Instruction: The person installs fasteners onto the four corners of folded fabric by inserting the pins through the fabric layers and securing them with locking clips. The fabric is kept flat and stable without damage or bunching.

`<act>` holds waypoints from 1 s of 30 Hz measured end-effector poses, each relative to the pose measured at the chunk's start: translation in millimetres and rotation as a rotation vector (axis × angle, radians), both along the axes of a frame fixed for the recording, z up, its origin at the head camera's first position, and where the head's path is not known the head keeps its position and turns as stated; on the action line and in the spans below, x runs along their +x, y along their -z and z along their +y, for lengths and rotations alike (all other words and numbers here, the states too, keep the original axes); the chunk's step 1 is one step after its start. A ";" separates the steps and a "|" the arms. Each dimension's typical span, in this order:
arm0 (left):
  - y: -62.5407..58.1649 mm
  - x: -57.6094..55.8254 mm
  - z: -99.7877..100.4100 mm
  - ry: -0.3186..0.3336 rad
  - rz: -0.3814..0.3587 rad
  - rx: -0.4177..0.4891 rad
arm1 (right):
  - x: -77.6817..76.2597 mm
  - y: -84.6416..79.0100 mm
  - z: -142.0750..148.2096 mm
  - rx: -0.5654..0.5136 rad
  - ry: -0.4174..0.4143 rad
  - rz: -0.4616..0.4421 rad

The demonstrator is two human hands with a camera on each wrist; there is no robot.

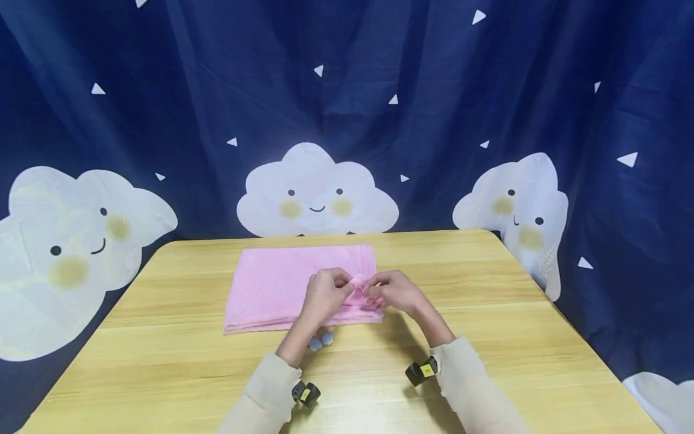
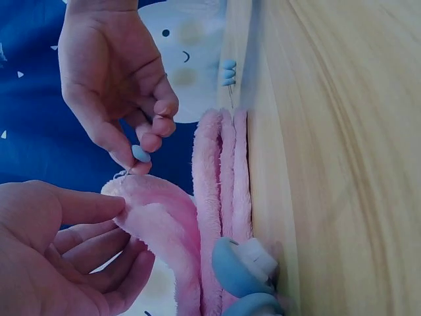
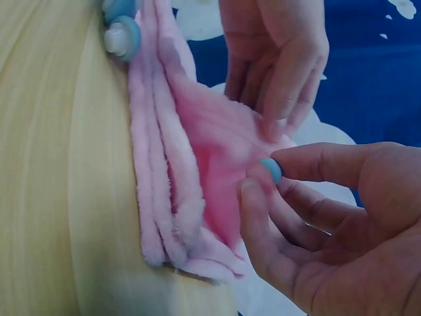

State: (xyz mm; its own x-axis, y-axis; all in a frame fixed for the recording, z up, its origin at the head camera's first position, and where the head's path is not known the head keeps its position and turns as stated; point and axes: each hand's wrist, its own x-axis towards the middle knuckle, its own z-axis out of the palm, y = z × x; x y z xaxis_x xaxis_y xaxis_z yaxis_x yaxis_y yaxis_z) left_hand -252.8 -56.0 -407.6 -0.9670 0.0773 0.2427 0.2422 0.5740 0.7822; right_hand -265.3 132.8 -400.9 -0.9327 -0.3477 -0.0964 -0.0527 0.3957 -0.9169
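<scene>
A folded pink plush cloth lies on the table, its right front corner lifted between both hands. My left hand pinches that raised corner; in the left wrist view the thumb and fingers press it from either side. Beside it, my right hand pinches a small ribbed blue knob between thumb and forefinger. Close up, the blue knob sits right above the cloth's edge, with a bit of thin metal wire under it. How far the wire enters the cloth is hidden by the fingers.
Blue round pieces, one with a white part, lie at the cloth's front edge by the left wrist. Stacked blue beads with a thin wire show beyond the folds. The wooden table ends at a dark blue curtain with cloud prints.
</scene>
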 end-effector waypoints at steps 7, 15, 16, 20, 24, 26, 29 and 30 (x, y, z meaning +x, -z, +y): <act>-1.9 1.2 0.5 -0.012 -0.029 -0.006 | 0.3 3.2 -4.5 -0.012 0.044 0.005; -2.4 2.2 0.4 0.013 -0.044 0.012 | -0.7 7.4 -6.8 -0.023 0.055 0.008; -2.2 2.1 0.2 0.016 -0.043 0.012 | -0.9 7.8 -7.2 -0.027 0.056 0.006; -1.5 1.5 -0.2 0.019 -0.043 0.011 | -1.9 9.4 -8.8 -0.031 0.065 0.007; -1.7 0.8 0.0 0.022 -0.057 0.023 | -2.2 9.9 -10.2 -0.036 0.077 0.014; -1.4 0.6 0.0 0.022 -0.052 0.022 | -1.9 9.5 -10.7 -0.041 0.082 0.012; -1.0 0.6 -0.1 0.023 -0.040 0.020 | -1.0 8.3 -10.9 -0.053 0.085 0.002; -0.9 0.6 -0.2 0.023 -0.036 0.021 | -0.8 7.9 -10.7 -0.062 0.082 -0.005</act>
State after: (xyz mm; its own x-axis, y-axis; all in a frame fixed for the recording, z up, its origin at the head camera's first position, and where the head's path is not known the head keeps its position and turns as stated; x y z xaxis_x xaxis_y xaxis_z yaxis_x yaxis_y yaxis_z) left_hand -252.3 -56.1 -406.8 -0.9733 0.0946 0.2093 0.2262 0.5521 0.8025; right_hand -266.1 122.1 -408.9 -0.9577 -0.2760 -0.0817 -0.0179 0.3406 -0.9400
